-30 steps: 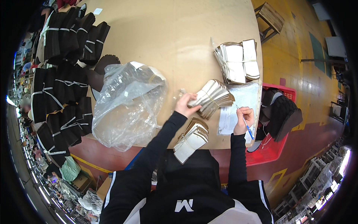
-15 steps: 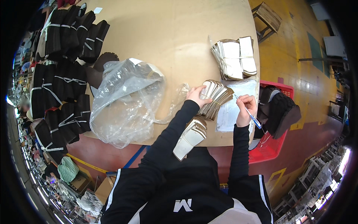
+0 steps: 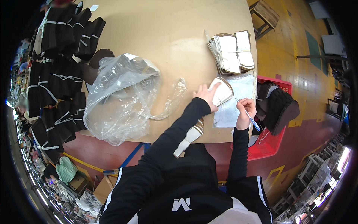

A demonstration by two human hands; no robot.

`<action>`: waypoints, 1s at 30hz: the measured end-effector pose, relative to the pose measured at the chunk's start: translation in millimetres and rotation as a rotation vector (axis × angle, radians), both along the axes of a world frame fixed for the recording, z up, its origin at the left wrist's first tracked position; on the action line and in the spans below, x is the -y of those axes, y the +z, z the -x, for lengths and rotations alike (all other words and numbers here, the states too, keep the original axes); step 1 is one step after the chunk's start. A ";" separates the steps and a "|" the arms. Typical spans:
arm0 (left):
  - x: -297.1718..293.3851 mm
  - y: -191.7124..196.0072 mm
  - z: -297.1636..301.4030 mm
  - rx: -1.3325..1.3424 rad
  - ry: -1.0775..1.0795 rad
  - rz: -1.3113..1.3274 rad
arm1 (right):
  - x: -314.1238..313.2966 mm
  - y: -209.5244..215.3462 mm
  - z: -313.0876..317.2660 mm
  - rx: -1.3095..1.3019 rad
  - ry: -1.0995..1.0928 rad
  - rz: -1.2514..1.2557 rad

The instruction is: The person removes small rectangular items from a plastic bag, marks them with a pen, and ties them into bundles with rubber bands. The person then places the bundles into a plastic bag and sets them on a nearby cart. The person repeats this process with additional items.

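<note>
The bundle [image 3: 223,92] that showed its fanned edges earlier is now turned, its broad white face up. The left hand [image 3: 206,96] has shifted right with it, and the left sleeve [image 3: 182,121] hides more of the lower bundle [image 3: 190,137]. The plastic bag's loose tail [image 3: 171,101] lies more exposed.

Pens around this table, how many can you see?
1: a blue pen in the right hand, its tip near the paper sheet; others may be hidden.

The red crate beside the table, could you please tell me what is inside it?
Overlapping dark pieces lie in the red crate and hide part of its rim; anything beneath them cannot be seen.
</note>
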State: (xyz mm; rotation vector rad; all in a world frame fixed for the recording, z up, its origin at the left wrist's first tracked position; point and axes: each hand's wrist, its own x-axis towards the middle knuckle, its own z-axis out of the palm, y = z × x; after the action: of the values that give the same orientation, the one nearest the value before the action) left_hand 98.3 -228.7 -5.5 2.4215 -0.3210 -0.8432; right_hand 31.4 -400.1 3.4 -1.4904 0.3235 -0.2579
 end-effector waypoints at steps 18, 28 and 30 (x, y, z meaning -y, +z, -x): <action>10.5 -41.1 63.9 0.557 0.087 0.207 | -9.0 -28.5 -30.6 -0.100 0.123 0.428; 11.7 -39.1 61.9 0.530 0.097 0.216 | 6.3 -31.0 -13.5 0.083 0.162 0.743; 11.0 -40.6 63.9 0.543 0.098 0.216 | -5.7 -29.1 -12.9 0.062 0.147 0.595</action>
State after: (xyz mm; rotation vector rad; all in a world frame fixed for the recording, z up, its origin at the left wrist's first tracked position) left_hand 34.4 -239.7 -46.1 2.3975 -0.4613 -0.0863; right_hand 44.2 -394.4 -25.7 -2.0768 0.0839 -0.2968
